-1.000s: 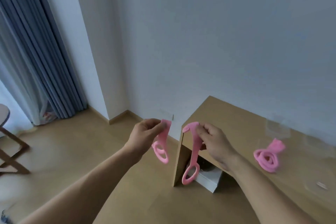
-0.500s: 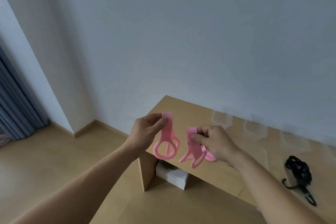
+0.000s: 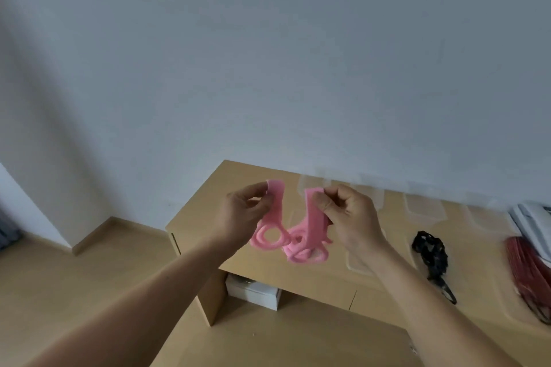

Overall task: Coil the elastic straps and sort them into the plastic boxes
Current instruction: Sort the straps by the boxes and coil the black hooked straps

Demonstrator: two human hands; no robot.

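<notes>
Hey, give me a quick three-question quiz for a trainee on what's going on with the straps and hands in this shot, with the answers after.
1. True or false: the black strap lies on the table, to the right of the right hand.
2. What does the left hand pinch? A) the black strap B) a pink strap C) nothing
3. What colour are the straps lying farthest right on the table?

Key: 1 true. 2 B; the right hand pinches pink strap too. 3 red: the red straps lie at the picture's right edge.
</notes>
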